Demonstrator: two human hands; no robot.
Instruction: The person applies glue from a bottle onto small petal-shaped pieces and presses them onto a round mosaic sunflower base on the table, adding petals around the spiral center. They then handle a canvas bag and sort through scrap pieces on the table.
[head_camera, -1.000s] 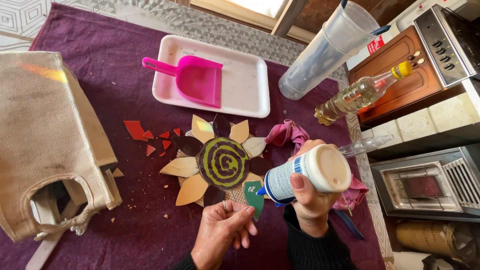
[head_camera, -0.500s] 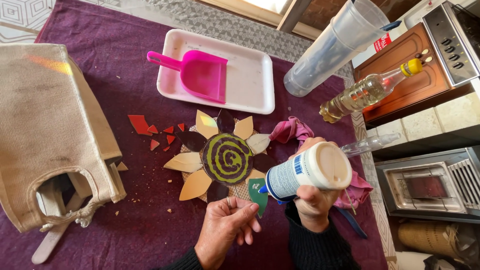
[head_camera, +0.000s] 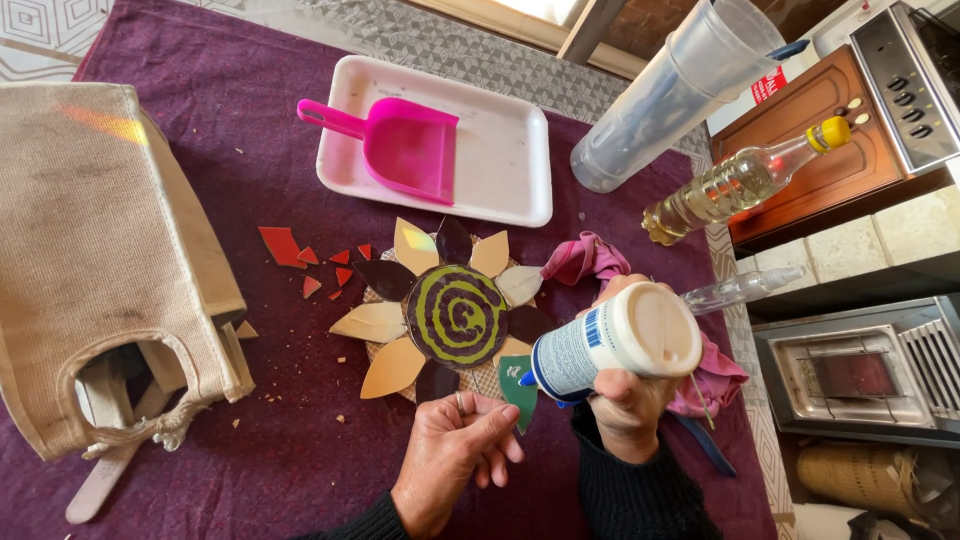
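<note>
Fingers, right hand (head_camera: 625, 415): curled tight round glue bottle (head_camera: 610, 355), thumb side hidden behind it; wrapped grip, no gap seen.
Fingers, left hand (head_camera: 455, 455): mostly together, bent down onto the cloth; index + thumb tips pinch near edge of green leaf piece (head_camera: 520, 392); ring on one finger.
Glue bottle look: white plastic cyl., label w/ blue stripe, blue nozzle end, flat white base facing camera.
Glue bottle axis: long axis runs left-right, tilted; nozzle points left + slightly near, down at the green leaf piece, tip just at it; base up and to the right.
Glue bottle place: near-right of centre, just right of the flower mosaic (head_camera: 450, 310), above purple cloth (head_camera: 200, 60).
Flower mosaic: round dark disc w/ yellow-green spiral, ring of pointed petals, tan and dark alternating; lies flat mid-table.
Green leaf piece: small, dark green, pointed, at near-right edge of mosaic, between the two hands.
Red shards (head_camera: 300, 255): scattered left of mosaic, on the cloth.
Tray (head_camera: 500, 150): white, far of mosaic, holds pink dustpan (head_camera: 405, 145).
Burlap bag (head_camera: 100, 250): at left, lying on its side, opening toward near edge.
Pink rag (head_camera: 590, 260): right of mosaic, partly behind bottle.
Oil bottle (head_camera: 735, 185): far right, yellow cap, lying tilted.
</note>
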